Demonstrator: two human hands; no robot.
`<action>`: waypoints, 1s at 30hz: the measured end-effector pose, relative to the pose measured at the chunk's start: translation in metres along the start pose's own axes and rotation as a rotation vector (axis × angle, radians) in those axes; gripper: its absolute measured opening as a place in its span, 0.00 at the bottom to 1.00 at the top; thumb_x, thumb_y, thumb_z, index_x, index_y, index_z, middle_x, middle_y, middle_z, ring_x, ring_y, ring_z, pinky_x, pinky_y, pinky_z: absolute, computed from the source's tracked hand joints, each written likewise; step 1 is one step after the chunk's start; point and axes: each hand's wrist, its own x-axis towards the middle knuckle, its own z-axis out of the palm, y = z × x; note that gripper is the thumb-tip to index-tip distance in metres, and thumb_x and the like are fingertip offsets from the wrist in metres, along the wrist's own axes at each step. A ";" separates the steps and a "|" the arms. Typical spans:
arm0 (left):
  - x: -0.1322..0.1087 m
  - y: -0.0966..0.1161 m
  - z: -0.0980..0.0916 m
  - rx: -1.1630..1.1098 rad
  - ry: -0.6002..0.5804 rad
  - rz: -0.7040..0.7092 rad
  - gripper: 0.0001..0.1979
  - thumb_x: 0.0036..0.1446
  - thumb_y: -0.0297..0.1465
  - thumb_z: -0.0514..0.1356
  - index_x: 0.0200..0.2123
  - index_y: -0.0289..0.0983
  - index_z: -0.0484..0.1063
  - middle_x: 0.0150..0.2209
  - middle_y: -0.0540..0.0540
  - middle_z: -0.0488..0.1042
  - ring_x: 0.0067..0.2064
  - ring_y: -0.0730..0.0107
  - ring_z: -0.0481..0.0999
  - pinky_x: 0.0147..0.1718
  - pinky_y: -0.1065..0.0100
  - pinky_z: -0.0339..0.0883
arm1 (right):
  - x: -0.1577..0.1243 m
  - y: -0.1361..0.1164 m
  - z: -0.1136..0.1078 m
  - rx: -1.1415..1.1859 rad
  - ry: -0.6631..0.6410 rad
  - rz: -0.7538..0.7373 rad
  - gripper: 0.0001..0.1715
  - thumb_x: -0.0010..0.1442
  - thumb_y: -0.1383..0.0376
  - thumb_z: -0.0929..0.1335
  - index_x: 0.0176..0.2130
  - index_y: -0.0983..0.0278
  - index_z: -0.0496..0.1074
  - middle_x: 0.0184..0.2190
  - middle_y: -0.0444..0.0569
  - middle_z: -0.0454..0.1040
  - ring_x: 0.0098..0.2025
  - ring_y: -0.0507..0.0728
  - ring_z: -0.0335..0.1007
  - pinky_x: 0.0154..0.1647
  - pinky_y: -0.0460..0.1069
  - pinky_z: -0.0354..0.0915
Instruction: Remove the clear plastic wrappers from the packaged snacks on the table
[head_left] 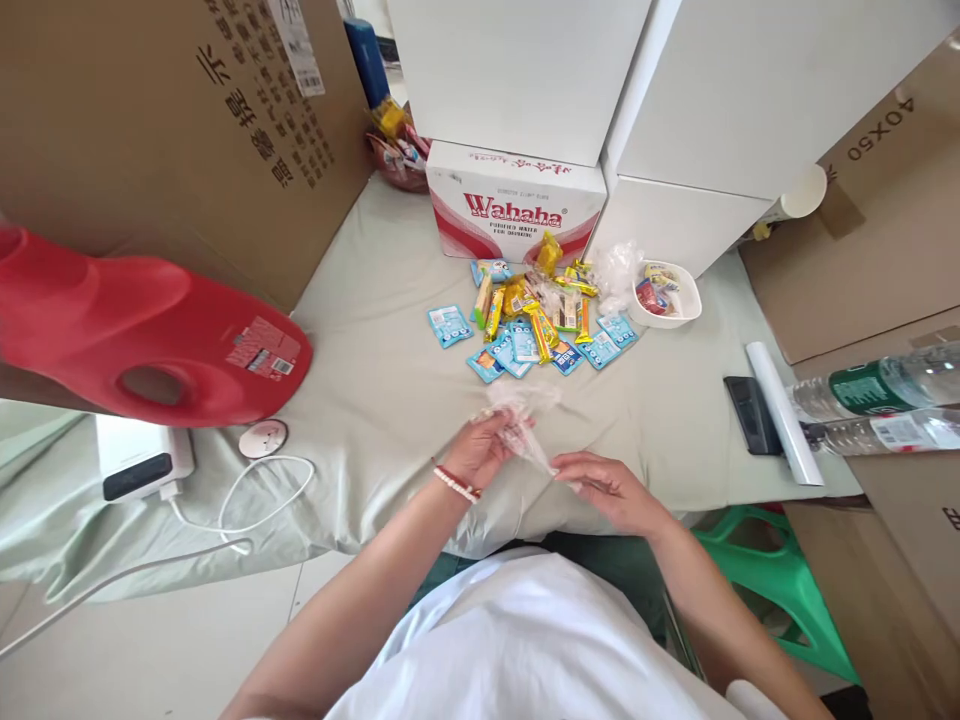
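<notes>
Between my two hands stretches a thin clear plastic bag [534, 448], its loose upper part spread toward the snacks. My left hand [484, 445], with a red and a white bracelet at the wrist, is closed around the bag's gathered middle. At the bag's lower right end, the fingertips of my right hand [604, 487] pinch the plastic. Just beyond lies a pile of small snack packets: blue sachets [523, 343], yellow wrapped sticks [540, 330] and amber packets [516, 297]. Another crumpled clear bag [616, 275] rests beside a white bowl [666, 317] holding some packets.
Behind the pile stands a Wahaha carton [517, 205]. A big red jug [150, 340], a white power bank [142, 460] and its cable are at left. At right are a dark phone-like object [752, 415], a white roll [784, 415] and plastic bottles [877, 388].
</notes>
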 end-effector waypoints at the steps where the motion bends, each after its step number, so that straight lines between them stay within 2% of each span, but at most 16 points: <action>1: -0.002 0.003 -0.008 0.033 0.049 0.054 0.18 0.40 0.34 0.76 0.33 0.36 0.75 0.34 0.47 0.81 0.36 0.64 0.82 0.35 0.67 0.74 | 0.005 0.002 -0.013 -0.072 -0.031 0.008 0.14 0.66 0.53 0.69 0.42 0.56 0.83 0.48 0.51 0.82 0.52 0.62 0.79 0.57 0.60 0.73; 2: -0.006 0.005 -0.016 0.064 0.095 0.100 0.19 0.39 0.35 0.76 0.32 0.36 0.74 0.31 0.50 0.79 0.33 0.68 0.80 0.32 0.69 0.72 | 0.015 0.004 -0.028 -0.132 0.011 0.026 0.15 0.66 0.55 0.68 0.43 0.57 0.82 0.45 0.51 0.83 0.49 0.61 0.80 0.54 0.59 0.74; 5: -0.024 0.007 -0.035 0.128 0.211 0.166 0.23 0.36 0.38 0.77 0.33 0.38 0.71 0.24 0.57 0.74 0.25 0.76 0.71 0.24 0.74 0.63 | 0.073 0.008 -0.069 -0.342 0.325 0.088 0.17 0.65 0.59 0.64 0.43 0.59 0.81 0.35 0.49 0.82 0.37 0.59 0.79 0.46 0.57 0.75; 6: -0.031 0.005 -0.040 0.158 0.245 0.172 0.25 0.36 0.39 0.78 0.34 0.38 0.70 0.22 0.58 0.72 0.23 0.77 0.69 0.23 0.74 0.61 | 0.099 0.007 -0.079 -0.440 0.412 0.078 0.17 0.65 0.60 0.64 0.43 0.60 0.81 0.37 0.50 0.82 0.37 0.59 0.78 0.47 0.58 0.75; 8: -0.044 0.001 -0.049 0.232 0.292 0.171 0.28 0.36 0.42 0.78 0.36 0.40 0.69 0.21 0.59 0.71 0.20 0.77 0.65 0.21 0.73 0.59 | 0.154 0.004 -0.089 -0.622 0.526 0.022 0.19 0.65 0.62 0.65 0.49 0.62 0.81 0.47 0.55 0.81 0.42 0.61 0.77 0.53 0.59 0.72; 10: -0.055 -0.005 -0.058 0.301 0.299 0.161 0.27 0.38 0.44 0.77 0.35 0.40 0.68 0.21 0.59 0.69 0.20 0.77 0.64 0.21 0.73 0.57 | 0.204 -0.001 -0.086 -0.748 0.550 0.000 0.28 0.65 0.60 0.68 0.62 0.64 0.74 0.60 0.61 0.73 0.50 0.64 0.76 0.55 0.60 0.71; 12: -0.062 -0.008 -0.068 0.349 0.292 0.173 0.25 0.41 0.47 0.76 0.33 0.40 0.69 0.21 0.59 0.68 0.21 0.76 0.64 0.22 0.72 0.57 | 0.242 -0.006 -0.074 -0.874 0.442 0.031 0.36 0.64 0.58 0.71 0.68 0.62 0.67 0.67 0.63 0.65 0.55 0.68 0.73 0.54 0.60 0.70; 13: -0.064 -0.010 -0.073 0.367 0.295 0.187 0.23 0.43 0.47 0.75 0.33 0.41 0.70 0.21 0.58 0.68 0.22 0.75 0.65 0.22 0.71 0.58 | 0.255 -0.008 -0.068 -0.938 0.358 0.058 0.34 0.65 0.58 0.70 0.68 0.62 0.68 0.67 0.62 0.65 0.56 0.68 0.73 0.53 0.60 0.70; 15: -0.066 -0.011 -0.082 0.385 0.303 0.211 0.21 0.46 0.48 0.73 0.33 0.41 0.72 0.23 0.56 0.70 0.25 0.72 0.68 0.25 0.71 0.62 | 0.273 -0.015 -0.059 -1.032 0.215 0.106 0.22 0.70 0.60 0.66 0.59 0.62 0.75 0.59 0.61 0.72 0.53 0.67 0.73 0.52 0.59 0.69; 17: -0.066 -0.012 -0.089 0.391 0.313 0.196 0.20 0.47 0.48 0.73 0.33 0.41 0.74 0.26 0.53 0.74 0.28 0.70 0.71 0.27 0.70 0.65 | 0.278 -0.024 -0.060 -1.085 0.214 0.054 0.20 0.74 0.60 0.60 0.50 0.63 0.79 0.52 0.59 0.75 0.53 0.66 0.71 0.52 0.57 0.68; 19: -0.065 -0.013 -0.091 0.396 0.323 0.157 0.21 0.46 0.49 0.73 0.34 0.41 0.76 0.28 0.51 0.76 0.29 0.68 0.73 0.27 0.69 0.67 | 0.277 -0.031 -0.076 -1.116 0.367 -0.090 0.22 0.76 0.60 0.58 0.50 0.61 0.78 0.51 0.57 0.75 0.57 0.66 0.66 0.55 0.57 0.66; 21: -0.065 -0.013 -0.090 0.398 0.336 0.121 0.23 0.43 0.49 0.74 0.34 0.40 0.77 0.29 0.50 0.77 0.29 0.68 0.73 0.27 0.70 0.67 | 0.276 -0.033 -0.105 -1.140 0.569 -0.220 0.23 0.76 0.59 0.57 0.54 0.60 0.77 0.52 0.57 0.73 0.59 0.67 0.61 0.57 0.59 0.64; 23: -0.065 -0.013 -0.085 0.375 0.354 0.113 0.25 0.40 0.50 0.75 0.33 0.39 0.77 0.29 0.49 0.78 0.30 0.68 0.74 0.28 0.70 0.68 | 0.279 -0.025 -0.143 -1.151 0.714 -0.227 0.23 0.76 0.60 0.57 0.56 0.62 0.76 0.52 0.58 0.73 0.59 0.68 0.58 0.60 0.62 0.61; 24: -0.065 -0.013 -0.082 0.355 0.364 0.120 0.26 0.39 0.50 0.75 0.33 0.39 0.77 0.29 0.49 0.78 0.31 0.68 0.74 0.29 0.70 0.70 | 0.283 -0.018 -0.161 -1.159 0.739 -0.185 0.23 0.75 0.61 0.57 0.55 0.64 0.77 0.51 0.58 0.73 0.59 0.68 0.57 0.61 0.62 0.60; 27: -0.069 -0.012 -0.076 0.286 0.379 0.145 0.26 0.40 0.48 0.75 0.38 0.39 0.77 0.32 0.49 0.78 0.31 0.68 0.74 0.28 0.70 0.71 | 0.303 0.006 -0.203 -1.223 0.615 0.053 0.24 0.74 0.63 0.58 0.52 0.71 0.78 0.49 0.62 0.73 0.59 0.67 0.58 0.61 0.62 0.59; 30: -0.075 -0.013 -0.074 0.276 0.396 0.196 0.24 0.43 0.47 0.73 0.39 0.39 0.75 0.30 0.49 0.77 0.27 0.69 0.71 0.25 0.69 0.68 | 0.333 0.016 -0.216 -1.295 0.373 0.234 0.22 0.72 0.64 0.62 0.49 0.77 0.78 0.50 0.67 0.75 0.61 0.68 0.62 0.62 0.60 0.61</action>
